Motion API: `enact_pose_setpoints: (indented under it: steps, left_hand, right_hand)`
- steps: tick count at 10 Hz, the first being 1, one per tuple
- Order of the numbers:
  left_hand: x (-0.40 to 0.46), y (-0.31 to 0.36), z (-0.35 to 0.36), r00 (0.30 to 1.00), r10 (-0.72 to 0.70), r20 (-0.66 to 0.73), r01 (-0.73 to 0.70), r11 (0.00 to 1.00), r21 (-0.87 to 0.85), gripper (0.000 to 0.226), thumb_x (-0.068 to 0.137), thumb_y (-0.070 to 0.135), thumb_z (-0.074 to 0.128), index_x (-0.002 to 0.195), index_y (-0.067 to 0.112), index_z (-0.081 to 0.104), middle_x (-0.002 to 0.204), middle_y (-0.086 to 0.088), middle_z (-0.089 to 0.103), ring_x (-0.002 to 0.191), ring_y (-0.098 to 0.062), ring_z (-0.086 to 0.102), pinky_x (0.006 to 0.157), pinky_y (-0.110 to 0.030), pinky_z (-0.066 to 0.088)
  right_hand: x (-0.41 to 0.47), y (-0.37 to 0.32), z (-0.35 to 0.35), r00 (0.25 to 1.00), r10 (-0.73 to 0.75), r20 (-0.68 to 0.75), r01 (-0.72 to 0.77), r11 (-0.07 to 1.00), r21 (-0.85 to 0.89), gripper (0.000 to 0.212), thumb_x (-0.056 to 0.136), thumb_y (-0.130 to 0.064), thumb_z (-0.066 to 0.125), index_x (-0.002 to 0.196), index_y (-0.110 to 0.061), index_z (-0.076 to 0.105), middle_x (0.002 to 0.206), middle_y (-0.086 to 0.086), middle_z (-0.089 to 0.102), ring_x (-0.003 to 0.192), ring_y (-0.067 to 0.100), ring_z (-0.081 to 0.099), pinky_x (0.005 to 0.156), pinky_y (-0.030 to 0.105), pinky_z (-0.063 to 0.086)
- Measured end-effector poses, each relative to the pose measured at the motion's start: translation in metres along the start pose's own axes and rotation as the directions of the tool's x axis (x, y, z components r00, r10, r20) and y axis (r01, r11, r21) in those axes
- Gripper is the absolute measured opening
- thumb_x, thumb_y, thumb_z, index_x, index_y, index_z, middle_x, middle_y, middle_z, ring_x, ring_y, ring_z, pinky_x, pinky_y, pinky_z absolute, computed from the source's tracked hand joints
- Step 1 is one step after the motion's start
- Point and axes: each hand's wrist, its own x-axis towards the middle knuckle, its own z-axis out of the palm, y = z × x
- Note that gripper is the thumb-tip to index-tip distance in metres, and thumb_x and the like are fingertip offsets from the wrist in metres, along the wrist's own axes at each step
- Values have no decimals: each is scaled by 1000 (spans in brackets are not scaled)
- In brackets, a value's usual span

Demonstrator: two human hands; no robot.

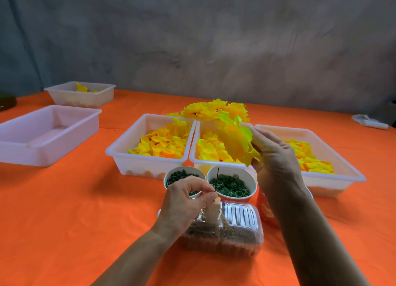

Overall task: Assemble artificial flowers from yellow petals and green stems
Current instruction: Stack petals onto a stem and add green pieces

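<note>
My right hand (272, 155) holds a blurred bunch of yellow petals (235, 142) in the air above the middle white tray (198, 157). My left hand (186, 197) pinches the base of a thin dark needle (217, 179) that stands upright from a cream block (215, 212) on a clear plastic box (225, 234). Two paper cups sit behind the needle: the left cup (184, 176) has dark green small parts, the right cup (231, 184) has green rings. Finished yellow flowers (214, 111) are heaped behind the trays.
Three white trays of loose yellow petals stand side by side: the left one (120, 155), the middle one and the right one (347, 176). An empty tray (42, 135) and a farther tray (81, 92) sit at the left on the orange tablecloth (64, 210). A red cup (264, 210) is behind my right forearm.
</note>
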Motion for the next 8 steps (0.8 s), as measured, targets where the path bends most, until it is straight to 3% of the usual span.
enact_pose_setpoints:
  steps: [1, 2, 3, 4, 5, 6, 7, 8]
  left_hand:
    - [4, -4, -3, 999, 12, 32, -13, 999, 34, 23, 69, 7, 81, 66, 28, 73, 82, 6, 71, 83, -9, 66, 79, -29, 51]
    - [11, 2, -10, 996, -26, 89, 25, 1000, 16, 16, 63, 23, 83, 77, 27, 76, 91, 6, 71, 91, -9, 66, 86, -30, 50]
    - [25, 19, -21, 996, -64, 61, 70, 993, -92, 28, 61, 36, 85, 88, 31, 75, 93, 1, 74, 93, -16, 67, 89, -35, 51]
    - [44, 44, -20, 999, -30, 45, 35, 992, -122, 38, 62, 49, 71, 94, 30, 73, 95, 6, 73, 93, -8, 66, 82, -21, 49]
    - [64, 68, -8, 994, -59, 97, 68, 994, -91, 58, 61, 59, 64, 106, 23, 66, 92, 5, 71, 80, 0, 65, 69, -14, 49]
    - [78, 85, 4, 957, -187, 222, 218, 968, -123, 62, 61, 59, 66, 103, 13, 67, 89, -2, 72, 74, -11, 66, 69, -26, 52]
    - [84, 91, 11, 934, -238, 267, 296, 933, -206, 46, 59, 39, 74, 96, 11, 67, 78, 1, 73, 64, -10, 66, 57, -23, 52]
    - [88, 91, 12, 937, -275, 217, 322, 920, -225, 36, 58, 26, 78, 89, 12, 66, 70, 2, 71, 56, -8, 63, 47, -20, 48]
  right_hand:
    - [10, 9, -11, 937, 341, -75, -289, 878, 382, 5, 81, -15, 63, 82, -16, 68, 80, 5, 69, 74, 18, 61, 68, 30, 46]
    - [14, 21, -16, 869, 494, 22, -401, 678, 617, 11, 73, -8, 67, 81, -12, 60, 63, 7, 68, 64, 19, 59, 61, 27, 49]
    - [16, 35, -18, 873, 466, 143, -428, 593, 682, 38, 47, -10, 71, 83, -12, 59, 63, 6, 68, 49, 18, 62, 47, 23, 52]
    - [17, 43, -16, 881, 426, 208, -429, 530, 731, 35, 50, -13, 71, 84, -8, 62, 70, 10, 70, 50, 19, 64, 50, 25, 52]
    - [19, 43, -9, 885, 390, 254, -436, 502, 747, 30, 62, -14, 66, 90, -6, 62, 75, 13, 70, 52, 21, 64, 48, 27, 52]
    - [19, 44, -5, 898, 349, 268, -424, 524, 739, 57, 39, -4, 78, 94, -2, 64, 82, 18, 70, 54, 26, 66, 47, 31, 53]
    - [17, 47, -12, 905, 328, 271, -415, 538, 734, 78, 4, 1, 93, 79, 2, 72, 86, 19, 71, 59, 29, 68, 51, 36, 56]
    - [17, 51, -22, 902, 321, 289, -424, 537, 729, 75, -2, 1, 92, 70, 5, 74, 82, 22, 72, 63, 33, 70, 54, 46, 55]
